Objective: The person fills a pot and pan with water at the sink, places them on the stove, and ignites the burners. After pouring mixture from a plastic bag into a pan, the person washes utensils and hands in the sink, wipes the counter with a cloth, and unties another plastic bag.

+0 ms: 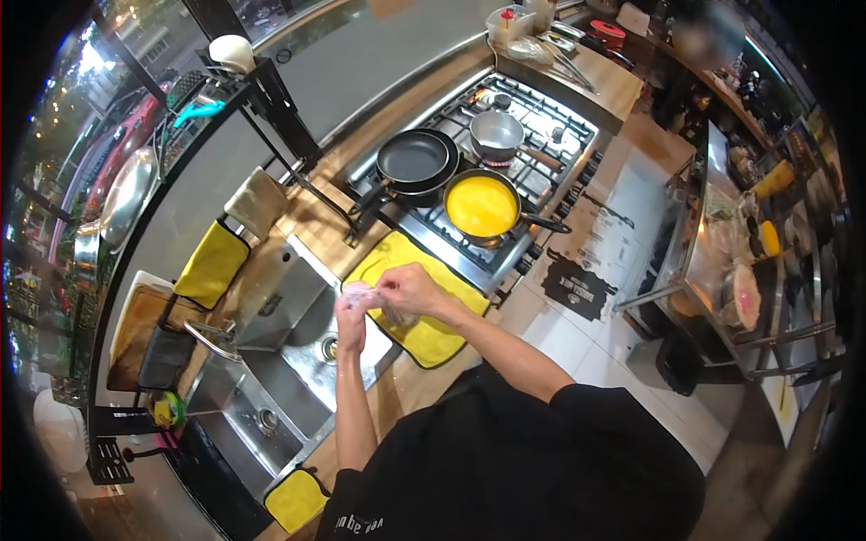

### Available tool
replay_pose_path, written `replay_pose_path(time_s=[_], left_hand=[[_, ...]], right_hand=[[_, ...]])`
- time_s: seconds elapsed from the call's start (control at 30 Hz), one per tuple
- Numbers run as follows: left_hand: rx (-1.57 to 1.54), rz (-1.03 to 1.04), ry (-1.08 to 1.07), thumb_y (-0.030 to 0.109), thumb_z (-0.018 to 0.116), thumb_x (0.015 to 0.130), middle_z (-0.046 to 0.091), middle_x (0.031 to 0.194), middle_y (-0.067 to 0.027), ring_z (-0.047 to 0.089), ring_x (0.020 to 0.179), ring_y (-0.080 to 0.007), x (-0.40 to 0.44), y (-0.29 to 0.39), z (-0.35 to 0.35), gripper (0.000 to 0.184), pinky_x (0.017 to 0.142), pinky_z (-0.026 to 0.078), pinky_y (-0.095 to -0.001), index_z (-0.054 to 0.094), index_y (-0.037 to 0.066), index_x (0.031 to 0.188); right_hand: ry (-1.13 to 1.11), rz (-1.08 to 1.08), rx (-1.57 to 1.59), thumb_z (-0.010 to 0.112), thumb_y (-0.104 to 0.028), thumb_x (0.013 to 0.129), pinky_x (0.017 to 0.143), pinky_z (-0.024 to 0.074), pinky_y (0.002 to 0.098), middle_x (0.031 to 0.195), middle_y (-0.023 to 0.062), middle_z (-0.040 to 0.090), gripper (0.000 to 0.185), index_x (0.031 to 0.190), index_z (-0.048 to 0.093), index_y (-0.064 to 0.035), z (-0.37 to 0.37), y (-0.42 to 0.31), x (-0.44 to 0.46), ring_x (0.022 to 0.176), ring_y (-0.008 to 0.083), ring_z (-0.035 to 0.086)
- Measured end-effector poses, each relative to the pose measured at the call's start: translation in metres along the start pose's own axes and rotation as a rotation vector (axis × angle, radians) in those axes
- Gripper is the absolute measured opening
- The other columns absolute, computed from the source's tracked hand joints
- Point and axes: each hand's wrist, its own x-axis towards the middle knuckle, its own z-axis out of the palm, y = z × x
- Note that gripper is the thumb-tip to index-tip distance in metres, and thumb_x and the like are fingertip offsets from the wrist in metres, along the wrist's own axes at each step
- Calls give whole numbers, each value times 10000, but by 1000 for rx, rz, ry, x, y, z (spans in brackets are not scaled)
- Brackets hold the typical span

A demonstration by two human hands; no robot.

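Observation:
Both hands meet above a yellow cloth point(437, 334) spread between the sink and the stove. My left hand point(354, 316) is closed on a thin, clear plastic item, perhaps a bag or glove point(397, 316). My right hand point(410, 290) pinches the same clear plastic just beside it. Part of the plastic hangs below my right hand. On the stove point(460, 255), a black pan point(481, 206) holds a yellow liquid or egg layer. Stacked black pans point(413, 158) sit to its left, and a metal pot point(497, 135) stands behind.
A double steel sink point(307, 361) lies at left with a faucet point(214, 340). A black rack point(257, 99) stands behind it. Pan handles point(546, 223) stick out over the stove's right edge. At right are a metal shelf unit point(690, 270) and a dark bin point(677, 361).

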Motion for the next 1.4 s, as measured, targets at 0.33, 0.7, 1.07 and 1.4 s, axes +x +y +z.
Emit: replay_pose_path(time_s=[0.33, 0.7, 1.07, 1.4], left_hand=[[741, -184, 56, 33, 760, 721, 467, 663, 42, 423, 635, -48, -30, 30, -22, 385, 564, 410, -226, 393, 79, 613], [333, -356, 51, 150, 690, 825, 478, 597, 61, 383, 562, -43, -53, 12, -20, 269, 504, 318, -246, 546, 53, 620], [-809, -770, 404, 50, 408, 971, 556, 1114, -207, 604, 997, -274, -36, -26, -23, 225, 912, 539, -381, 501, -64, 1141], [-1008, -876, 443, 71, 505, 959, 498, 1186, -166, 568, 985, -273, -64, -31, -25, 252, 862, 539, -441, 509, 14, 1205]], right_hand=[[194, 372, -63, 723, -202, 675, 660, 508, 347, 799, 144, 624, 228, 814, 653, -36, 9, -23, -14, 729, 267, 635], [65, 720, 686, 639, -165, 881, 579, 427, 233, 761, 25, 604, 161, 851, 536, -46, 27, -1, -40, 643, 82, 530], [-45, 506, 49, 786, -286, 729, 663, 495, 303, 864, 133, 668, 438, 950, 582, 32, 13, -27, -52, 781, 155, 632], [182, 646, -53, 699, -90, 752, 547, 423, 278, 688, 25, 596, 143, 768, 588, -2, 0, -14, -54, 600, 88, 499]])
